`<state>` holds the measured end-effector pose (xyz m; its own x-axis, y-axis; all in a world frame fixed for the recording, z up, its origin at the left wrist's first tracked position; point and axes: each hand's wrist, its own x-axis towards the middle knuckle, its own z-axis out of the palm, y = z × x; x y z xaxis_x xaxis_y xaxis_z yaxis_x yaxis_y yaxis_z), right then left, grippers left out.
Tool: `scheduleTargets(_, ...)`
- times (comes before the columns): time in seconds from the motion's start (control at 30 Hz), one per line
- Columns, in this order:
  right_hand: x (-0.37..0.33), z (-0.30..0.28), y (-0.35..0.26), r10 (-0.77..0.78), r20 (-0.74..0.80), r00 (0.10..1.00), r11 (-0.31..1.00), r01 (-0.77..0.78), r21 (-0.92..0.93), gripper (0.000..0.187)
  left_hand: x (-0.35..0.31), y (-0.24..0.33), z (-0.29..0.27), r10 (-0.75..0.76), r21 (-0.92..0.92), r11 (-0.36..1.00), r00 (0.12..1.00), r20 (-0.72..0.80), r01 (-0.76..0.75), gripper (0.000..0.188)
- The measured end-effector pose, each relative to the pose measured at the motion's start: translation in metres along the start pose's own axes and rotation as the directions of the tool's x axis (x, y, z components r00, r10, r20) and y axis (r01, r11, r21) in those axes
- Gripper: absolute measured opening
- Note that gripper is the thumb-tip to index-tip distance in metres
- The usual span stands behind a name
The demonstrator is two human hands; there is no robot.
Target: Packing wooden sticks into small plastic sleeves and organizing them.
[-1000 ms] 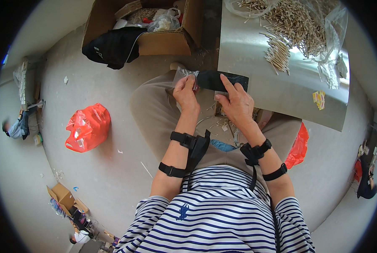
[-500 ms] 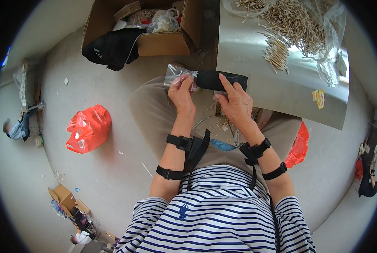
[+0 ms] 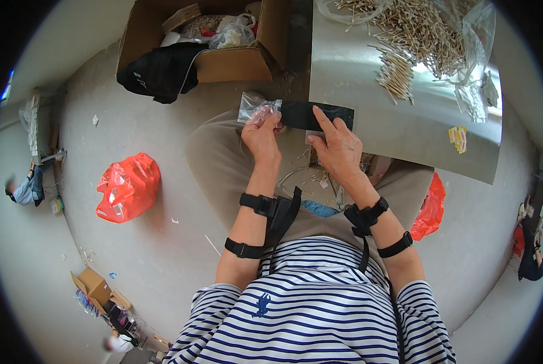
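My left hand (image 3: 261, 134) is closed in a pinch on a small clear plastic bag (image 3: 251, 108), which sticks up crinkled above the fingers. Beside it lies a flat black strip (image 3: 297, 114), one end by the bag and the other over the edge of the metal table (image 3: 399, 136). My right hand (image 3: 339, 148) touches this strip with a stretched index finger; its thumb is held apart and the other fingers are partly curled. A small pale, see-through edge shows by the right thumb, too small to name. On the table lies a big heap of cotton swabs (image 3: 426, 36), with a looser bunch (image 3: 395, 76) nearer me.
Clear plastic bags (image 3: 475, 60) and small yellow packets (image 3: 458, 139) lie on the table. A cardboard box (image 3: 232, 65) with a black cloth (image 3: 162, 73) over its rim stands far left. A red plastic bag (image 3: 128, 187) sits on the floor. Other people sit farther off.
The plastic bag stands slightly more spread above my left fingers. The black strip looks flatter. Both hands keep almost the same place and grip.
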<state>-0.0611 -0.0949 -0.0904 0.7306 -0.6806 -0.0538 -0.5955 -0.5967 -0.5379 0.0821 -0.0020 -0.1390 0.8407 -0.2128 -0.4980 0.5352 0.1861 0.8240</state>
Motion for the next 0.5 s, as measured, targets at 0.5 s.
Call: scheduleTargets(0.5,0.002,-0.001,0.000,-0.013,0.010,1.000,1.000,0.013,0.021,0.063,0.005,0.005,-0.004,-0.009,0.057,0.998,1.000,0.025,0.008,0.017)
